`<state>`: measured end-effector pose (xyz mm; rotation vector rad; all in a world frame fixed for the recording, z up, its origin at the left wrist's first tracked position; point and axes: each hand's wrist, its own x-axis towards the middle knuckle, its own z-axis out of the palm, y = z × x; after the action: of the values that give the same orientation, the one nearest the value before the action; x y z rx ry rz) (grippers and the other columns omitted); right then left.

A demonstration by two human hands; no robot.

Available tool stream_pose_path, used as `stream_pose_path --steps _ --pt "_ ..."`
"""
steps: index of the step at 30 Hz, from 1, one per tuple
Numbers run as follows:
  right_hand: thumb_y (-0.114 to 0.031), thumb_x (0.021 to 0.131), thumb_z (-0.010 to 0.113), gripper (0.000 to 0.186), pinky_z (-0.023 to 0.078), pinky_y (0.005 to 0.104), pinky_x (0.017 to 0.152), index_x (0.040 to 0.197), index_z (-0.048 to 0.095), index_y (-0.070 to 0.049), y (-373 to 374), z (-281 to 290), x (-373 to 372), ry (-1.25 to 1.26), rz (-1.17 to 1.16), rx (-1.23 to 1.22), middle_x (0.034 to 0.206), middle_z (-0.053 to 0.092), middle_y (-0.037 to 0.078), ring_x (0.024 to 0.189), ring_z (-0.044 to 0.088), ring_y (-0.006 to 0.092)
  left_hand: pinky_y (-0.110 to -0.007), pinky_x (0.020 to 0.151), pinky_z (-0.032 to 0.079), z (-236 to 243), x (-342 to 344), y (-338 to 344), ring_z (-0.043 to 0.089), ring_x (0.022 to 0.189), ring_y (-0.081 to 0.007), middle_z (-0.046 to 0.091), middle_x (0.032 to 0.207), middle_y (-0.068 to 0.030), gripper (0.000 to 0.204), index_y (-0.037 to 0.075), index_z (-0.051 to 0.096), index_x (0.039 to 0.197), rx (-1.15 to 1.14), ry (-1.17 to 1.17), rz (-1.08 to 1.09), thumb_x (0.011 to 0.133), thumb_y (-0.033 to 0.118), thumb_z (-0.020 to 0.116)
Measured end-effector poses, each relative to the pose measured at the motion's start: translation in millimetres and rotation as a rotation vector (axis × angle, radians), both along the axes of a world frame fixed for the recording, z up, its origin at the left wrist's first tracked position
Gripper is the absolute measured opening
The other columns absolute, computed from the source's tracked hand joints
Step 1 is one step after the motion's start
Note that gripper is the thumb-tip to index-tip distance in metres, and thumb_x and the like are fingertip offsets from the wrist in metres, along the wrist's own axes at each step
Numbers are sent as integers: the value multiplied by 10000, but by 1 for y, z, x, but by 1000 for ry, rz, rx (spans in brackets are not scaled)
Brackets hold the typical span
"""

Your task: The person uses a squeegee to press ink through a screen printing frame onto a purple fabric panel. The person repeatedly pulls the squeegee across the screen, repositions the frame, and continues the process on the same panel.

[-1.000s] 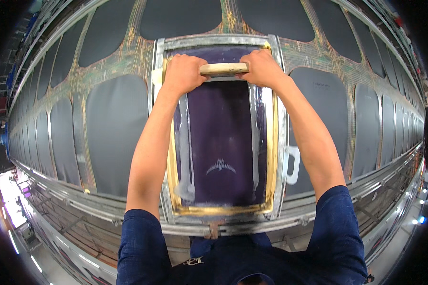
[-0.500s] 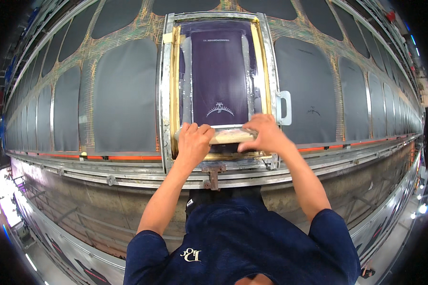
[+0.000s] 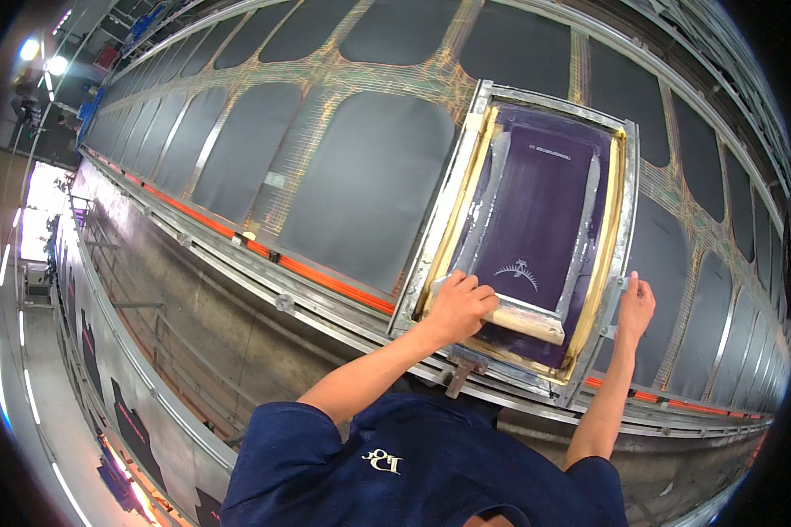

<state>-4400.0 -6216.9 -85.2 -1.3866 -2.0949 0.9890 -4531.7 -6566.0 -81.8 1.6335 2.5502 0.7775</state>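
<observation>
A metal-edged printing screen (image 3: pixel 629 202) with purple mesh lies on the long table, showing a pale curved design near its front end. Across that end of the mesh rests a squeegee (image 3: pixel 532 322) with a pale wooden grip. My left hand (image 3: pixel 462 307) is closed over the squeegee's left end. At the screen's right rail, my right hand (image 3: pixel 635 310) has its fingers wrapped round the grey side handle, mostly hidden by the hand. Yellowed tape (image 3: pixel 464 211) lines the inside of the screen's edge.
Dark grey rounded panels (image 3: pixel 369 193) lie in rows along the table on both sides of the screen. An orange strip (image 3: pixel 325 285) and a metal rail (image 3: pixel 277 299) follow the near edge. A rusty bracket (image 3: pixel 460 373) sticks out at the screen's front.
My right hand has left the squeegee and moved right to the screen's side handle. My left hand stays on the squeegee. The whole view has turned, so the screen appears tilted and further right.
</observation>
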Motion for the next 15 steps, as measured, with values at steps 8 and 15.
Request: stream_pose_path --steps 8,15 --pt "-316 984 694 345 401 322 604 839 673 -4 -146 -45 -106 216 27 -120 673 554 19 645 459 111 -408 847 443 10 -115 -133 631 948 -217 697 976 32 303 158 724 904 -148 66 5 616 109 804" --pt "-290 962 701 352 401 329 616 810 632 20 -274 -49 -208 281 16 -214 680 547 29 663 443 114 -385 791 433 7 -199 -266 639 841 -212 722 1004 17 371 142 712 950 -71 190 -33 595 56 775"
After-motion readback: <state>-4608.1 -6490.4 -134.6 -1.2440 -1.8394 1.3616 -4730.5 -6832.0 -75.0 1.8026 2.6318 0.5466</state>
